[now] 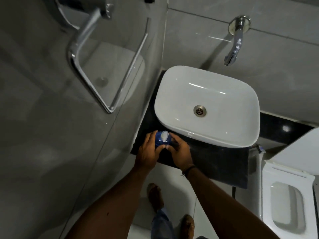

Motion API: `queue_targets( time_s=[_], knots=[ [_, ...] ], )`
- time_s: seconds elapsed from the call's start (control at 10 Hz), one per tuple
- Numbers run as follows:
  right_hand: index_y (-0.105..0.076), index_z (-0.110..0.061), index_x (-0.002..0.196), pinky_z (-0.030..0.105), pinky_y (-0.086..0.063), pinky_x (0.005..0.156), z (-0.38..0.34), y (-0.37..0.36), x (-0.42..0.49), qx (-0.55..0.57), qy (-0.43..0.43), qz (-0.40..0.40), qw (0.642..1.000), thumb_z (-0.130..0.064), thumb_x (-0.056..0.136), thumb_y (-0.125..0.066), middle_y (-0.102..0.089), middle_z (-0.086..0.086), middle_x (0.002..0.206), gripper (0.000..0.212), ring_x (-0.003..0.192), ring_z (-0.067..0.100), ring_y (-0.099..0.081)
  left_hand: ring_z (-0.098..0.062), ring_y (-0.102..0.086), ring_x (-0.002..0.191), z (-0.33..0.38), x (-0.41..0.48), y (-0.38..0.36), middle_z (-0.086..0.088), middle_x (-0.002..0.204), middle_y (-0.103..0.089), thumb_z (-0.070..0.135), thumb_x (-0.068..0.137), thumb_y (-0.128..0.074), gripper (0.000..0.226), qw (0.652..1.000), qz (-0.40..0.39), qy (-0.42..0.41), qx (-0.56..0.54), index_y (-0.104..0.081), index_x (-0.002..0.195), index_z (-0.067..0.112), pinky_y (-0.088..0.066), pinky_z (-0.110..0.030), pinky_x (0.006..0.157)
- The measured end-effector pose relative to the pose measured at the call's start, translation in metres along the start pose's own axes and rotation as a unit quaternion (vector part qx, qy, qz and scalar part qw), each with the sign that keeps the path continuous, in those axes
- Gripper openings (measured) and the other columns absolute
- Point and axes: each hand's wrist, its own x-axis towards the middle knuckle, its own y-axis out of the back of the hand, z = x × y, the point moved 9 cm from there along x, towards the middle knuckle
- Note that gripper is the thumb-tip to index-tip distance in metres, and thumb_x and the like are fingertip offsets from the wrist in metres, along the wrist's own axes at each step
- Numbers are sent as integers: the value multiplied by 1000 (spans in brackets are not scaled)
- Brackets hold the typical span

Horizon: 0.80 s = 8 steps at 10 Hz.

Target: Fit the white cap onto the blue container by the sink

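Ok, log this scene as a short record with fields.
place: black counter left of the white sink
container: blue, upright on the counter
cap: white, on top of the container, not clearly seated
left hand: wrapped around the container's side
right hand: at the container, fingers by the cap
tap: on the wall, no water running

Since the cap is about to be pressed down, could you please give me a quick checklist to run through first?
1. Blue container standing on the dark counter: ok.
2. Left hand steadying the container's side: ok.
3. White cap over the container's top: ok.
4. Cap sitting level: not ok, it looks tilted.
5. Right hand at the cap, fingers touching it: cannot tell how firmly.
6. Container clear of the white basin: ok, beside it, apart.
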Motion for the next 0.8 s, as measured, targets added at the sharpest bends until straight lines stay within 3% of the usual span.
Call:
queue_targets(
  time_s=[0.1, 0.2, 0.4, 0.5, 0.6, 0.7, 0.8],
  knots=[
    [-58, -6, 146, 52, -50, 116, -2, -23, 11, 5, -11, -13, 1000, 1, 93, -70, -70, 14, 139, 54, 130, 30, -66, -30, -56, 130, -13, 5, 18, -11, 147, -53, 54, 93, -57, 74, 1000, 8, 9, 13, -43, 151, 10, -42, -31, 104],
    [-59, -7, 146, 51, -51, 116, 0, -36, 15, 6, -24, -18, 1000, 3, 92, -68, -71, 13, 138, 55, 129, 30, -67, -28, -55, 130, -19, 6, 25, -13, 145, -56, 79, 84, -40, 97, 1000, 17, 4, 1, -45, 149, 7, -34, -18, 101],
    [-58, -8, 147, 48, -50, 117, 8, -42, 19, 3, -44, -6, 999, 6, 89, -67, -69, 13, 139, 60, 129, 28, -66, -28, -59, 126, -27, 9, 23, -14, 139, -61, 84, 83, -33, 101, 999, 37, 4, 3, -51, 144, 5, -40, -23, 102],
    [-57, -9, 148, 48, -49, 118, 10, -43, 19, 1, -38, -2, 999, 6, 90, -68, -68, 13, 141, 61, 130, 27, -65, -29, -58, 127, -28, 8, 24, -15, 139, -61, 85, 83, -31, 103, 999, 48, 9, 17, -51, 144, 5, -33, -14, 98],
    [-48, -12, 156, 48, -45, 121, 11, -46, 17, -6, -49, -26, 998, 6, 91, -69, -64, 13, 147, 71, 137, 26, -60, -32, -52, 135, -32, 4, 23, -18, 148, -54, 78, 86, -38, 98, 998, 32, 47, 31, -44, 150, 4, -29, -17, 101],
    [-35, -16, 163, 44, -38, 127, 13, -40, 7, -11, -64, -27, 997, 10, 87, -71, -51, 11, 161, 88, 150, 26, -48, -32, -38, 148, -29, -5, 28, -16, 162, -38, 40, 88, -72, 88, 997, 31, 50, 42, -30, 158, 9, -31, -33, 116],
    [-42, -13, 159, 30, -43, 119, 0, -10, -20, 12, -62, 42, 997, 8, 87, -75, -55, 12, 156, 82, 143, 28, -56, -33, -43, 146, -10, -30, 52, -15, 159, -43, 21, 88, -77, 80, 987, 127, 34, 92, -37, 156, 10, -37, -44, 117]
  ],
)
